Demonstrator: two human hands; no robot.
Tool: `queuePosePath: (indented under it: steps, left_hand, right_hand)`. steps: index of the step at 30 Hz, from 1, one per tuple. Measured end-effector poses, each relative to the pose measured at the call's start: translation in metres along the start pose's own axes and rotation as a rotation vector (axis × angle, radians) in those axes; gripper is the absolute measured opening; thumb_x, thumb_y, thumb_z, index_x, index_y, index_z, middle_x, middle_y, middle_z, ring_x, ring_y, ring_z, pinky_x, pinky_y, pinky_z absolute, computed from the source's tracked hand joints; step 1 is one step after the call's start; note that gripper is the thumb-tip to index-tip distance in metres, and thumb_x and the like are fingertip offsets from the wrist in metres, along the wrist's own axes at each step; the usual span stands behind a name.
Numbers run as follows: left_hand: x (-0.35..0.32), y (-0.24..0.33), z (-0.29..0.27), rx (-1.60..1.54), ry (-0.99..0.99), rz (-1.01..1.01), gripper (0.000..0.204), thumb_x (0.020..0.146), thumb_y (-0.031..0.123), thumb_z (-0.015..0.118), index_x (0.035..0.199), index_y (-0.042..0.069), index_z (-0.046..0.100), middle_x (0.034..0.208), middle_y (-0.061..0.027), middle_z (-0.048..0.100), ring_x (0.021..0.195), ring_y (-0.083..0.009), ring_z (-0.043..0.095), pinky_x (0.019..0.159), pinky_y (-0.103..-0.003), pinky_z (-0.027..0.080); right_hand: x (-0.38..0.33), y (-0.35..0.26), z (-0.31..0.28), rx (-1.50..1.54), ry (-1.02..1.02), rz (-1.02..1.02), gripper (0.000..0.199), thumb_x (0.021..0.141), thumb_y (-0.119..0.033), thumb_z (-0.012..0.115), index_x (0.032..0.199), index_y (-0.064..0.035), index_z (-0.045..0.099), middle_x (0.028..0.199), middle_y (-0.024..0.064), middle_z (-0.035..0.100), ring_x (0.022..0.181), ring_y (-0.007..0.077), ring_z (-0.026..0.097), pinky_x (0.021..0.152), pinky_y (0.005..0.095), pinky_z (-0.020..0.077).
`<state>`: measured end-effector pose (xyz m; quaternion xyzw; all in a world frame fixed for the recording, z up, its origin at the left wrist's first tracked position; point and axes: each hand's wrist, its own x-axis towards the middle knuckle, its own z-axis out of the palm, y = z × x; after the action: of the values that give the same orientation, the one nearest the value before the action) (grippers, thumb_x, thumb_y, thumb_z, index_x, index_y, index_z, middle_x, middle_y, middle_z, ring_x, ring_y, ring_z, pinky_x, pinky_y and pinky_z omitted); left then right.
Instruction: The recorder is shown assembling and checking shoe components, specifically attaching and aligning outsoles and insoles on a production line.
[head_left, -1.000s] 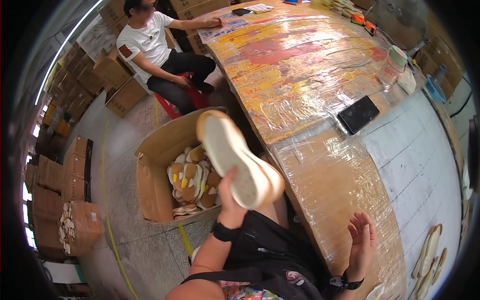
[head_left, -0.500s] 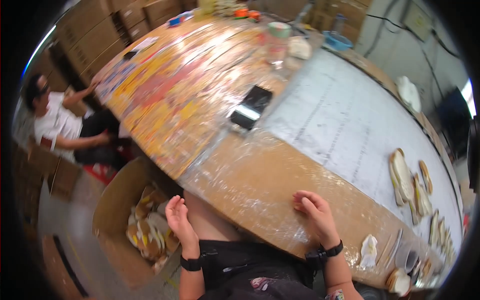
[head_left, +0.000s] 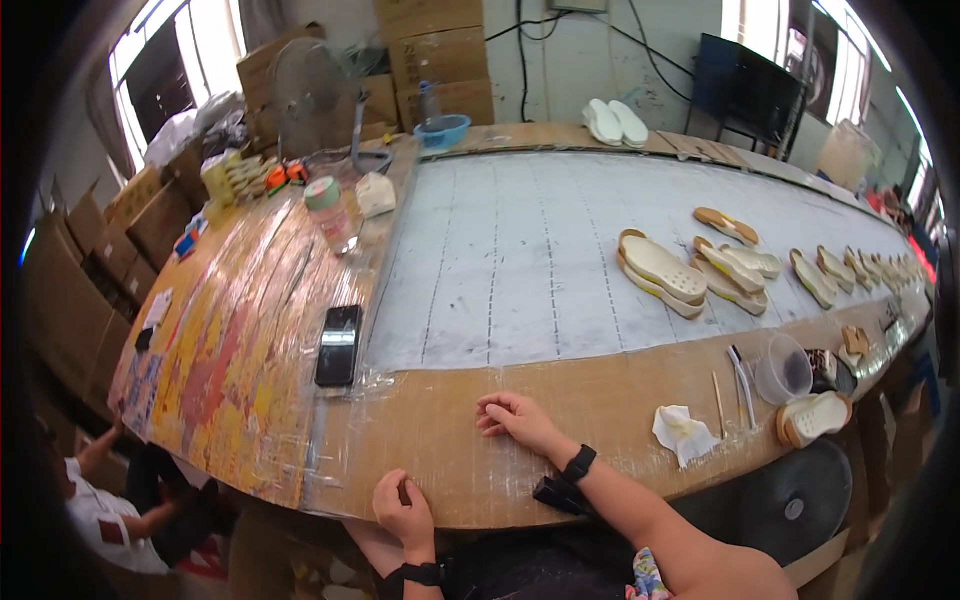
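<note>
Taped wooden table [head_left: 450,440], empty left hand [head_left: 403,510], right hand [head_left: 515,418] resting

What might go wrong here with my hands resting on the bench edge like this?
The black phone lies close to the left hand near the table edge; a sweep may knock it off. The right hand is near the crumpled cloth and thin sticks, which may get brushed off.
</note>
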<state>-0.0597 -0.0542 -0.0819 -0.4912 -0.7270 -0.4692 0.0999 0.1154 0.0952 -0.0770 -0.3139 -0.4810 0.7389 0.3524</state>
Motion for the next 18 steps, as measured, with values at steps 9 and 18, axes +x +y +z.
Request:
queuePosePath:
  steps: [9, 18]
  left_hand:
    - [-0.003, -0.001, 0.002, -0.010, -0.014, 0.037, 0.011, 0.065, -0.004, 0.055, 0.075, 0.001, 0.056, 0.083, -0.0117, 0.058, 0.078, -0.0290, 0.054, 0.071, -0.035, 0.044]
    - [-0.004, 0.012, -0.003, -0.065, -0.082, -0.042, 0.009, 0.069, -0.005, 0.053, 0.078, -0.002, 0.054, 0.086, -0.0136, 0.056, 0.081, -0.0288, 0.053, 0.073, -0.034, 0.043]
  right_hand:
    - [0.001, 0.007, -0.003, 0.045, 0.002, -0.035, 0.025, 0.087, -0.012, 0.044, 0.107, 0.0026, 0.048, 0.094, 0.0091, 0.054, 0.081, 0.0153, 0.057, 0.067, 0.0255, 0.0502]
    - [-0.004, 0.003, -0.003, 0.074, 0.006, 0.018, 0.023, 0.087, -0.013, 0.046, 0.105, 0.0018, 0.050, 0.091, 0.0079, 0.055, 0.078, 0.0132, 0.057, 0.066, 0.0243, 0.0503]
